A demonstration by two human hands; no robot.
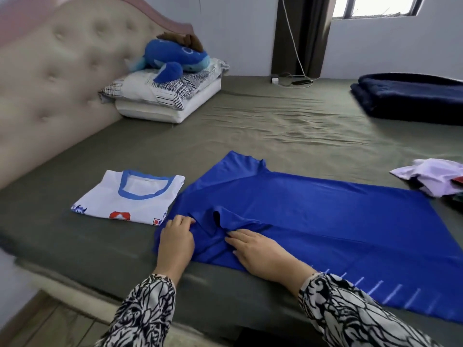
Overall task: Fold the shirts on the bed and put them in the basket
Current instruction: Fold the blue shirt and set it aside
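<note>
Bed: wide mattress under an olive-green fitted sheet (pixel 263 126), with a cream tufted headboard (pixel 57 78) along its left side.
Blue shirt: glossy royal-blue jersey shirt (pixel 313 211), spread flat on the near part of the bed; long axis runs left to right, collar end towards the left, hem end towards the right; pale dashes mark its near right edge.
Sleeve area: fabric bunched into a raised fold between the two hands.
Left hand (pixel 176 240): grip closed, fingers curled, pinching the blue fabric at the shirt's left end.
Right hand (pixel 260 251): grip open, palm down, fingers straight and pressing on the blue shirt just right of the raised fold.
Sleeves: both arms in a black-and-white patterned fabric (pixel 345 314).
White shirt: folded white T-shirt with a blue ringed collar (pixel 130 196), lying flat just left of the blue shirt, collar pointing away from the person, printed emblems along its near edge.
Unfolded pile: crumpled white and darker garments (pixel 436 179) at the right edge.
Pillows: stack of white and checked pillows (pixel 162 96) by the headboard, a blue plush whale (pixel 175 56) on top.
Blanket: folded navy blanket (pixel 411 96), far right.
Charger: white cable and plug (pixel 278 80) at the far edge.
</note>
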